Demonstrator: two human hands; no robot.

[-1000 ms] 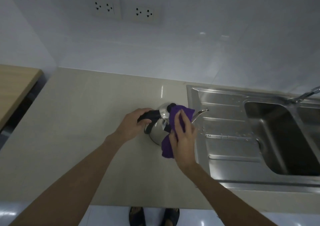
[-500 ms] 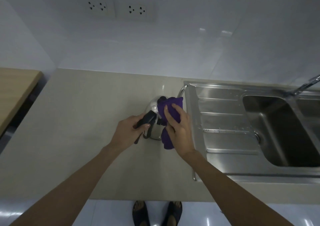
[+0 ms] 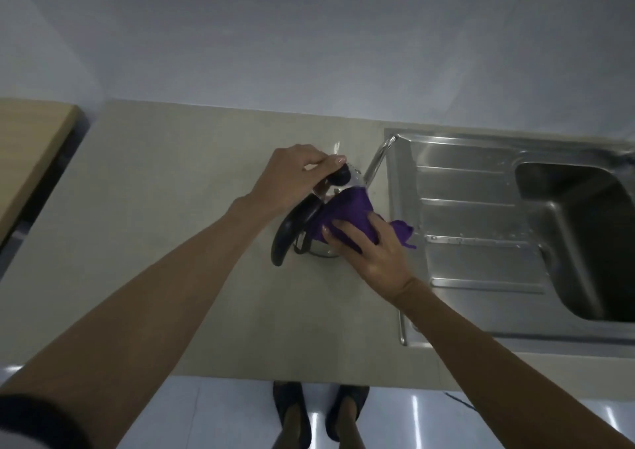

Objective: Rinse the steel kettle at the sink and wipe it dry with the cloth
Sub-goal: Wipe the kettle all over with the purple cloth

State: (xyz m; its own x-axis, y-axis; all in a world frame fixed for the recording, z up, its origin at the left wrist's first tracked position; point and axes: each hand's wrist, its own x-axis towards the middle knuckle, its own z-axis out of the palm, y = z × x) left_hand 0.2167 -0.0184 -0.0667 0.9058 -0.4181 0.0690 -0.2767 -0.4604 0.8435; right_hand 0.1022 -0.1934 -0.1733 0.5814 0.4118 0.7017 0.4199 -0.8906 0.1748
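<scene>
**Purple cloth meets steel kettle beside the sink**

A polished steel kettle [image 3: 324,251] stands on the smooth beige counter [image 3: 165,214], just left of the ribbed stainless drainboard [image 3: 481,221]. The left hand [image 3: 292,180] curls over the kettle's lid, fingers closed around its round black knob [image 3: 342,175], above the curved black handle [image 3: 295,228]. The right hand [image 3: 374,245] lies flat with fingers pressed together, holding a soft, crumpled purple cloth [image 3: 350,213] against the kettle's right side; one corner trails toward the drainboard. The thin bent spout [image 3: 378,156] points far-right. Half a second earlier the left hand gripped the handle and the cloth covered the lid.
</scene>
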